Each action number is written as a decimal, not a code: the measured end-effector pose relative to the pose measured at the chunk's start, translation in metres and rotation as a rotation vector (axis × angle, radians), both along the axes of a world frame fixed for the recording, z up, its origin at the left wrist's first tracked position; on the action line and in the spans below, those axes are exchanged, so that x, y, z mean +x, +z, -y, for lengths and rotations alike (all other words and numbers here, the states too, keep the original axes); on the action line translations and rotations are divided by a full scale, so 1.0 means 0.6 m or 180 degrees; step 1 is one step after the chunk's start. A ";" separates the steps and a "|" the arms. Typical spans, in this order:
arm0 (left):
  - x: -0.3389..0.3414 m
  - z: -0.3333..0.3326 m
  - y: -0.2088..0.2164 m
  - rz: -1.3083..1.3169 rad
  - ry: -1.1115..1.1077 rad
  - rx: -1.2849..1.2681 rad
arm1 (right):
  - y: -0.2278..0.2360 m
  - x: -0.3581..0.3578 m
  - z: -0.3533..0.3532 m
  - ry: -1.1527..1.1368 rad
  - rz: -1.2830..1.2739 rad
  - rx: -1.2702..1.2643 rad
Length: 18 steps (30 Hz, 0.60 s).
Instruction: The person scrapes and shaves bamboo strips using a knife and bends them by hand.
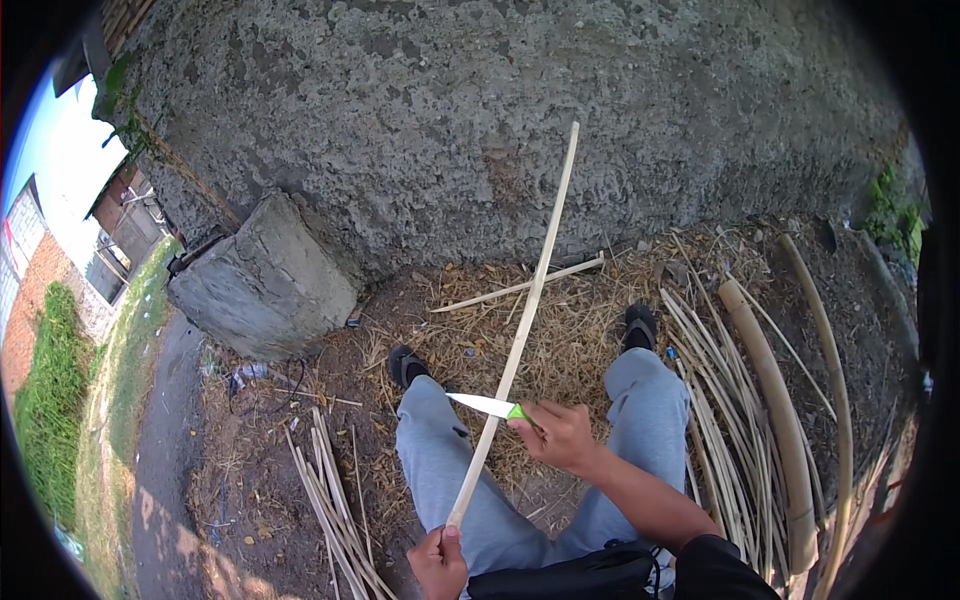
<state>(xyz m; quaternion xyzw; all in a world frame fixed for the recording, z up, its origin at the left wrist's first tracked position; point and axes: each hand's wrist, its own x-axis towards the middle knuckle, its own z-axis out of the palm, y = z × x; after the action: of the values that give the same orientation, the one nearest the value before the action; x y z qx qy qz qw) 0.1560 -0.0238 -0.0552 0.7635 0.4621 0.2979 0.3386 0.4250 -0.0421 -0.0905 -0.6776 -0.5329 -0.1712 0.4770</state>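
A long, pale bamboo strip [541,268] slants away from me, from my lap up in front of the wall. My left hand [439,563] is closed round its near end, thumb on top. In my right hand [556,436] is a knife [486,404] with a green handle and a whitish blade. That blade lies across the strip, over my left knee, its tip pointing left. Whether its edge bites into the bamboo I cannot tell. My right fingers wrap the handle and hide part of it.
Split bamboo strips [730,420] lie in a bundle at my right, beside a thick bamboo pole [770,410]. More strips [335,500] lie at my left. Shavings [560,370] cover the ground between my feet. Ahead stand a rough wall [420,130] and a concrete block [275,280].
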 end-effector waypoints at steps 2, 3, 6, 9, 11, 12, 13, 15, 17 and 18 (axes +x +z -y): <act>-0.007 0.003 -0.011 0.0118 0.0059 0.0096 | -0.001 -0.014 0.005 0.0221 0.0276 0.0088; -0.012 0.003 -0.014 0.0112 0.0053 0.0096 | 0.003 -0.019 0.005 0.0455 0.0540 0.0180; -0.032 0.004 0.014 -0.0039 0.0012 -0.0165 | -0.002 0.075 -0.019 -0.0488 0.0055 -0.0182; -0.054 -0.002 -0.007 -0.0188 -0.0174 0.0008 | 0.002 0.088 -0.022 -0.0777 -0.0181 -0.0264; -0.056 -0.001 -0.014 -0.0183 -0.0128 0.0102 | 0.008 0.051 -0.017 -0.0443 -0.0005 -0.0051; -0.055 0.001 -0.013 -0.0185 -0.0093 0.0181 | 0.010 0.023 -0.005 -0.0096 0.0268 -0.0013; -0.052 0.000 -0.013 -0.0186 -0.0096 0.0177 | 0.009 0.009 0.002 0.0255 0.0538 0.0025; -0.056 0.003 -0.011 -0.0328 -0.0010 0.0291 | -0.012 0.036 -0.005 -0.0019 0.0327 -0.0158; -0.072 -0.005 -0.035 -0.0481 -0.0017 0.0256 | 0.001 0.099 -0.025 -0.1082 -0.0824 -0.0508; -0.074 -0.008 -0.042 -0.0534 0.0006 0.0353 | -0.003 0.101 -0.024 -0.1089 -0.0830 -0.0508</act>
<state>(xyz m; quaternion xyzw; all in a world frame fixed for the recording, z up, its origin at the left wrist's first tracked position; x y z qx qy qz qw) 0.1116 -0.0189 -0.0803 0.8029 0.4724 0.2584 0.2557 0.4853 -0.0279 -0.0922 -0.8101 -0.3559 -0.1178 0.4508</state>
